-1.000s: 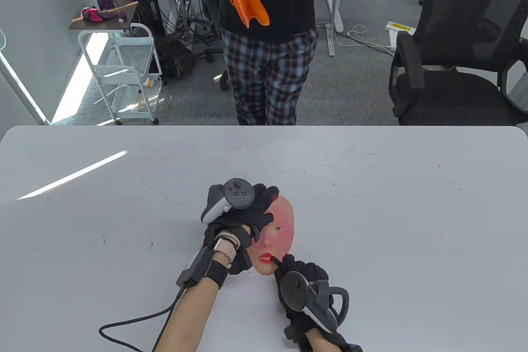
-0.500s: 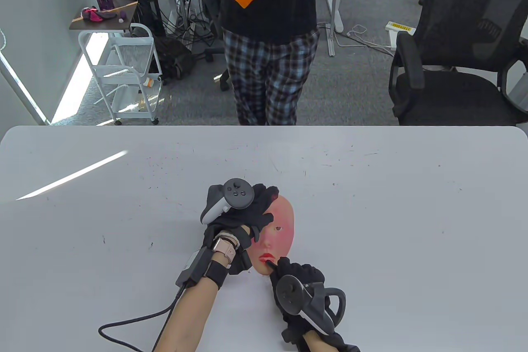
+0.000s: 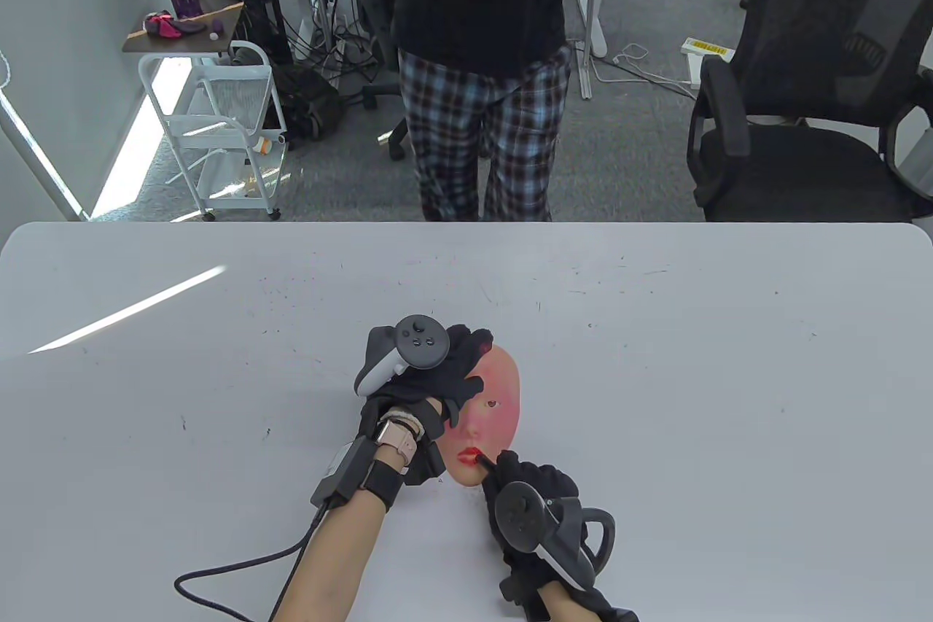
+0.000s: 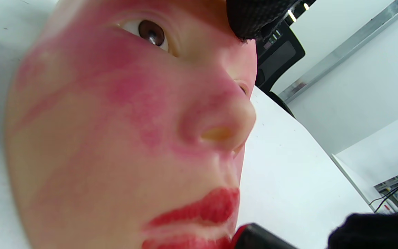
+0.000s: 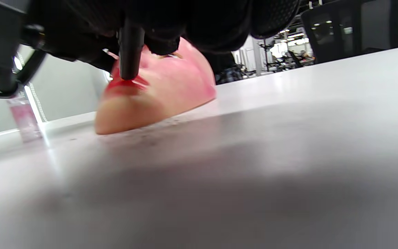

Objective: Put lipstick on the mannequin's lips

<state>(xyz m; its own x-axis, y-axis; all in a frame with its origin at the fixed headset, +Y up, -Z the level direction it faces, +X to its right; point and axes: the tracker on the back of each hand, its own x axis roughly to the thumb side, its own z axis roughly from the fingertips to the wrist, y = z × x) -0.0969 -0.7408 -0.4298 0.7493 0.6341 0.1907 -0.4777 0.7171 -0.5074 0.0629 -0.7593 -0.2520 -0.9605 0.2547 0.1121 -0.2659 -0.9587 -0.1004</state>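
Table view: high above the near edge of the white table (image 3: pixel 656 330), looking down and across to the office floor beyond, both hands entering from the bottom edge

Left wrist view: very close beside the mannequin face (image 4: pixel 116 131), level with its cheek, tilted, facing across nose and red lips (image 4: pixel 202 211) toward the far wall

Right wrist view: almost at tabletop height, looking along the surface at the face (image 5: pixel 157 93) from the chin end, lipstick (image 5: pixel 130 48) hanging in from the top

Shared by all three: face, lips
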